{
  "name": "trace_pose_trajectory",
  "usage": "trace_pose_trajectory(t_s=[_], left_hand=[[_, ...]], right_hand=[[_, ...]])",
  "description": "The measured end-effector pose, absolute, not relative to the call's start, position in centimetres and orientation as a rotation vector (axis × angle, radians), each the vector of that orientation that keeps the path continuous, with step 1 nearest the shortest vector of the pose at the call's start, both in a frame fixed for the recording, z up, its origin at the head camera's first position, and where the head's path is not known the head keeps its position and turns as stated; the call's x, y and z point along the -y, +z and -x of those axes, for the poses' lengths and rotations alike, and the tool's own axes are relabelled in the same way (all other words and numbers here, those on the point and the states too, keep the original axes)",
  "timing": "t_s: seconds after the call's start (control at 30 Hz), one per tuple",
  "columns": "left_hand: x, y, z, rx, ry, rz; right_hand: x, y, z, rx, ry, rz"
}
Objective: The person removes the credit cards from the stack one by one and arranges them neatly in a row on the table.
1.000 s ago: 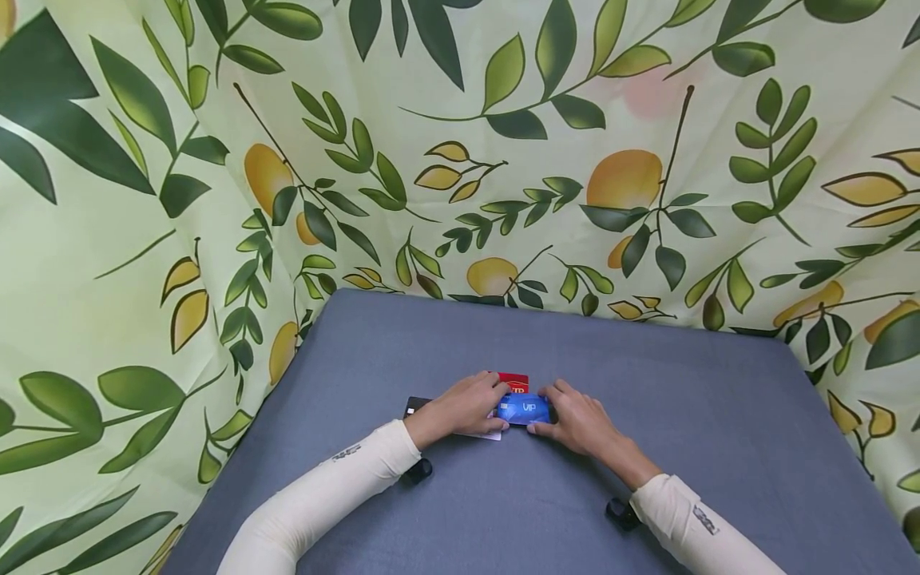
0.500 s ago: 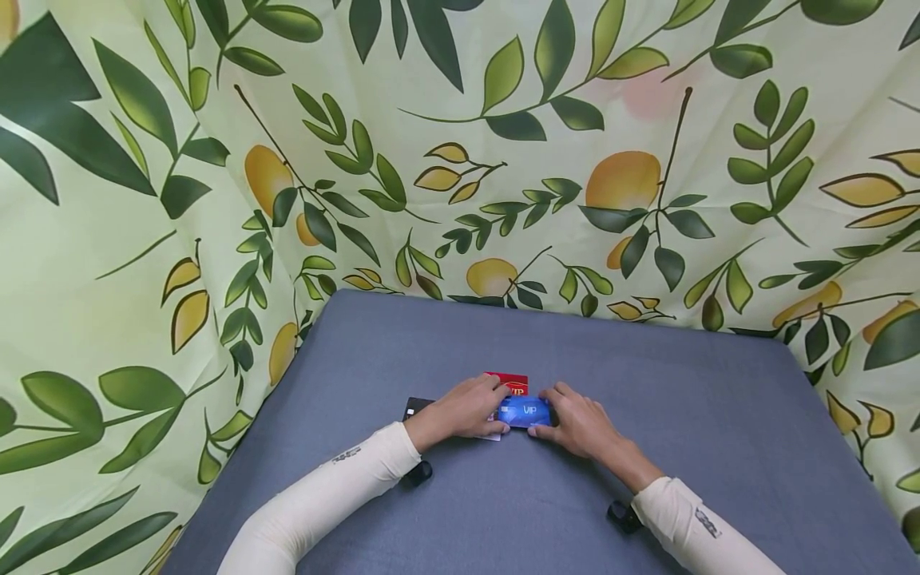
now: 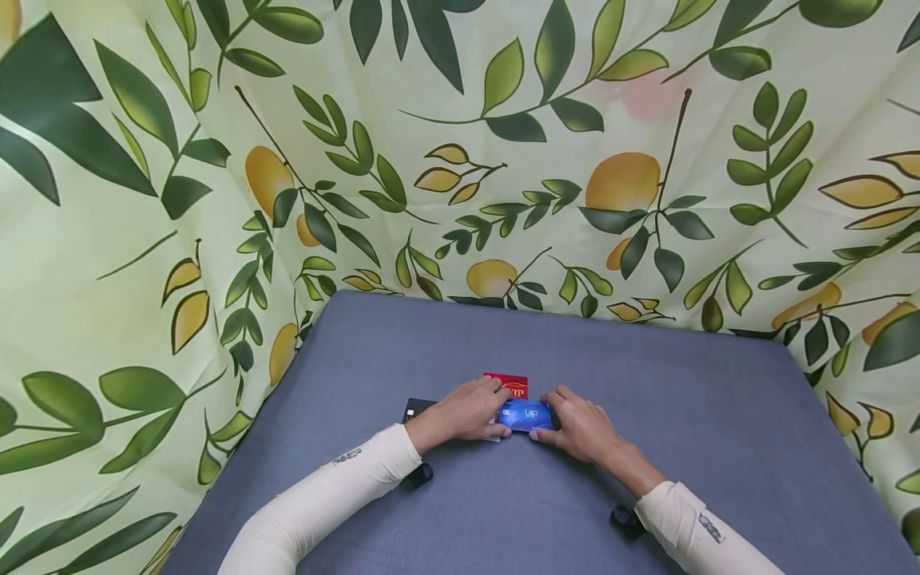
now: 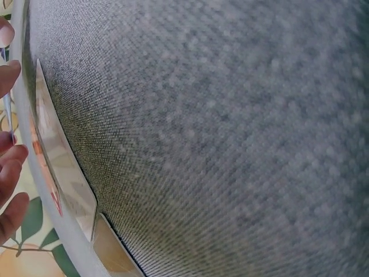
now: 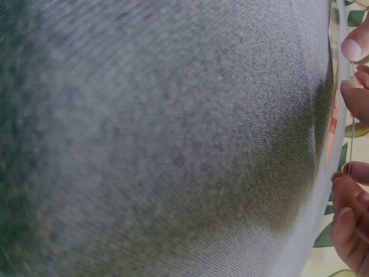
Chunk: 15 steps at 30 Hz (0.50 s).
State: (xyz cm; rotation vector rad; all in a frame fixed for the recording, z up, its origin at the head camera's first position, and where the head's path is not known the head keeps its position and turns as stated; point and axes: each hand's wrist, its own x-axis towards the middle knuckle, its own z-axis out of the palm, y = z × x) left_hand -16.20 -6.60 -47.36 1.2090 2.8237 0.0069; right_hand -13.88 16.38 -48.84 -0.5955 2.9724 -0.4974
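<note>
A blue card (image 3: pixel 530 415) with "VIP" printed on it is held level between both hands in the head view. My left hand (image 3: pixel 469 410) pinches its left end, thumb at the near edge and fingers at the far edge. My right hand (image 3: pixel 584 425) pinches the right end the same way. Both wrist views show the card edge-on as a thin line, raised over the cloth. Behind it lies a red card (image 3: pixel 514 385), partly covered. Under my left hand, a pale card (image 4: pixel 66 156) and a black card (image 3: pixel 415 408) lie on the table, mostly hidden in the head view.
The table (image 3: pixel 647 383) wears a grey-blue cloth. Curtains (image 3: pixel 546 160) printed with leaves and fruit rise behind it and along the left. A black wrist device shows under each forearm, the left one (image 3: pixel 420 475) and the right one (image 3: pixel 627 522).
The blue card and both hands have shifted slightly toward me and a little to the right. More of the red card's lettering shows, and less of the pale card.
</note>
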Motion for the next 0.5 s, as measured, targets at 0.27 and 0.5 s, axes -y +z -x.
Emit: trace_pose_trajectory(t_s=[0.27, 0.5], left_hand=[[6.56, -47.46, 16.25, -2.815, 0.009, -1.195], [6.66, -47.54, 16.3, -2.791, 0.045, -1.201]], right_hand=[[-16.47, -48.89, 13.82, -2.973, -0.492, 0.592], [-16.53, -49.07, 13.73, -2.973, -0.499, 0.59]])
